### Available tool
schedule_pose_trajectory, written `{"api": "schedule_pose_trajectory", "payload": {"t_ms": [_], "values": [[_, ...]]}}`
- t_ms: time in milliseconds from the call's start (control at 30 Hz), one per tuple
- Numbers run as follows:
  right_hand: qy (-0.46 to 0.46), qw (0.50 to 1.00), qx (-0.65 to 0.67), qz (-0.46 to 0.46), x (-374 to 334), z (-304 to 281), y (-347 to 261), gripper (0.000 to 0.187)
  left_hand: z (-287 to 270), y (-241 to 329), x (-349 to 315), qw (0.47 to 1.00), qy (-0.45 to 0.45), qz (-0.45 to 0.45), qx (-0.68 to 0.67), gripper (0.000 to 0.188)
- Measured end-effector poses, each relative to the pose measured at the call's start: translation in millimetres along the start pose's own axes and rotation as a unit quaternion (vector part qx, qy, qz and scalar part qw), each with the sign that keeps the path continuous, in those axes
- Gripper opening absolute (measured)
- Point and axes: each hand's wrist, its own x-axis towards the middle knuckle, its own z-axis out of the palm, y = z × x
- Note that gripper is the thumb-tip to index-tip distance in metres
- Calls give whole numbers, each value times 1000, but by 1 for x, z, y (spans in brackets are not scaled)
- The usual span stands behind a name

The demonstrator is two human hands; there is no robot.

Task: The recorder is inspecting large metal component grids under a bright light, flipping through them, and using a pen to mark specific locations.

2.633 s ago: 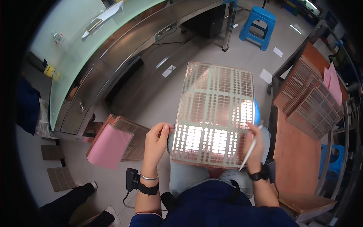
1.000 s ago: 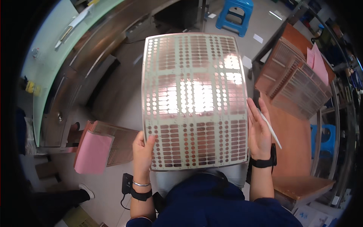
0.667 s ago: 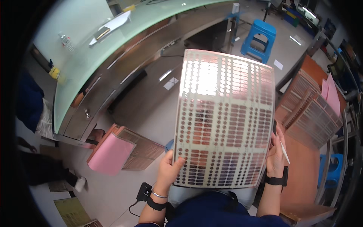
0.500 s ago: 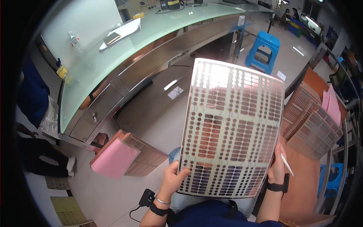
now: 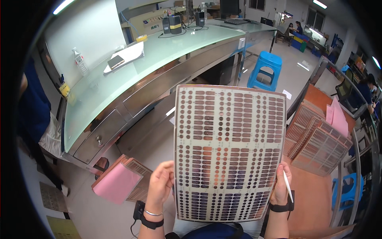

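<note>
A large printed circuit board panel [image 5: 229, 145], pale with rows of coppery round and oblong pads, stands tilted before me above my lap. My left hand [image 5: 161, 182] is at its left edge, fingers bent against the rim and thumb off the front face; the fingertips are partly hidden. On the opposite edge, my right hand [image 5: 281, 185] grips the panel low down. A slim white pen-like stick [image 5: 288, 187] is also held in the right hand, pointing downward.
A glass-topped bench [image 5: 95, 95] runs along the left and back. Stacked panels with pink sheets lie at left [image 5: 119, 181] and on a brown surface at right [image 5: 314, 135]. A blue stool [image 5: 266, 71] stands beyond. A person [image 5: 34, 107] is at far left.
The panel has shifted left and down, and its bright glare has gone. My left thumb has come off its front face. The view has tilted up, showing more of the room.
</note>
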Motion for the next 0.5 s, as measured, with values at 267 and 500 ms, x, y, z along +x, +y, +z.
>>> {"api": "schedule_pose_trajectory", "payload": {"t_ms": [267,500], "values": [[-18,990,-74,-121,15,14,-26,24,41,49,11,983,23,165,72,12],[-255,952,169,-1,59,11,-27,37,46,14,25,954,-39,282,91,11]]}}
